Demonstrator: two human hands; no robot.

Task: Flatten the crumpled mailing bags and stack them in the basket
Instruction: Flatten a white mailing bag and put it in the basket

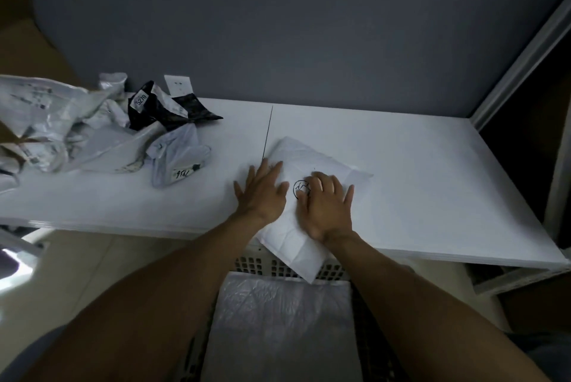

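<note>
White mailing bag [309,153]: lies on the tabletop [432,180] directly beneath both my hands; long axis runs from me toward the wall, slightly angled; near end overhangs the edge above the basket [278,265]. My left hand [262,193] presses its left margin, fingers [272,170] straight and spread, grasping nothing; my right hand [324,205] presses the centre beside a circled mark [301,188], fingertips apparently a little bent in the dim light, likewise grasping nothing. Surface nearly flat, creased; a flattened bag [278,320] lies in the basket; crumpled bags [92,134] lie far left.
</note>
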